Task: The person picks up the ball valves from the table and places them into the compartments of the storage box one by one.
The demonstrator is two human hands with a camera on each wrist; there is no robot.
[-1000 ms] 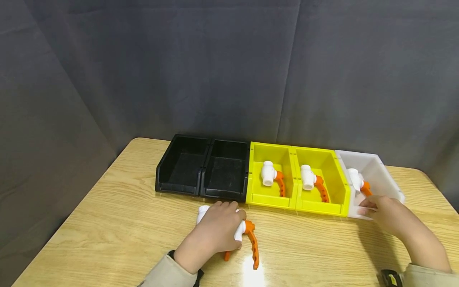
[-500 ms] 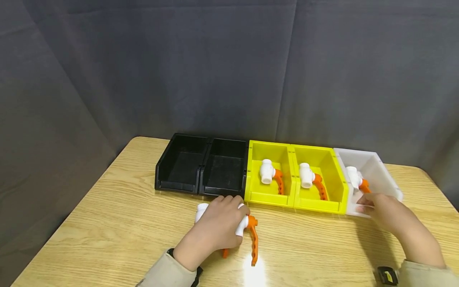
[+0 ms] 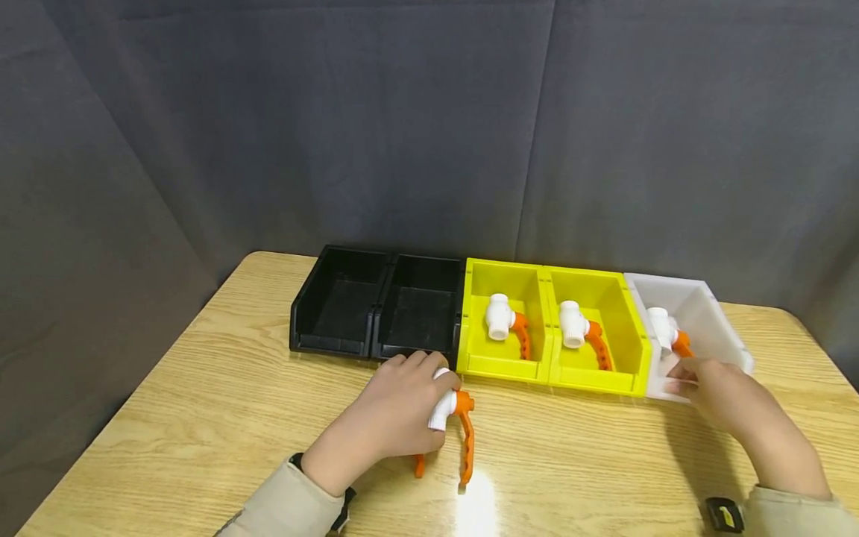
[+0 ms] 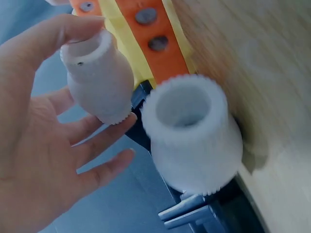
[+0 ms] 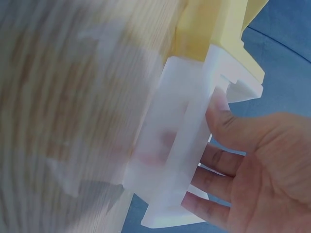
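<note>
My left hand (image 3: pixel 401 409) pinches a white ball valve (image 3: pixel 441 410) with an orange lever (image 3: pixel 467 447), thumb at one ribbed end and fingertips at the other. A second ball valve (image 4: pixel 194 158) stands beside it in the left wrist view; from the head, mostly its orange lever (image 3: pixel 419 465) shows below the hand. My right hand (image 3: pixel 728 391) reaches over the front lip of the white bin (image 3: pixel 731 332). Its thumb lies by the lip, and its fingertips are hidden behind the wall. Another ball valve (image 3: pixel 661 328) lies just beyond those fingers, its lever partly covered.
Two yellow bins (image 3: pixel 510 373) stand left of the white one, holding one ball valve (image 3: pixel 499 317) and another ball valve (image 3: pixel 573 325). Two black bins (image 3: pixel 332 345) adjoin them on the left. The wooden table (image 3: pixel 221 418) extends in front; a grey curtain (image 3: pixel 403 134) hangs behind.
My left hand has shifted slightly left and away from me; its fingers now cover the white end of the second valve that showed before. The right hand has stayed nearly still.
</note>
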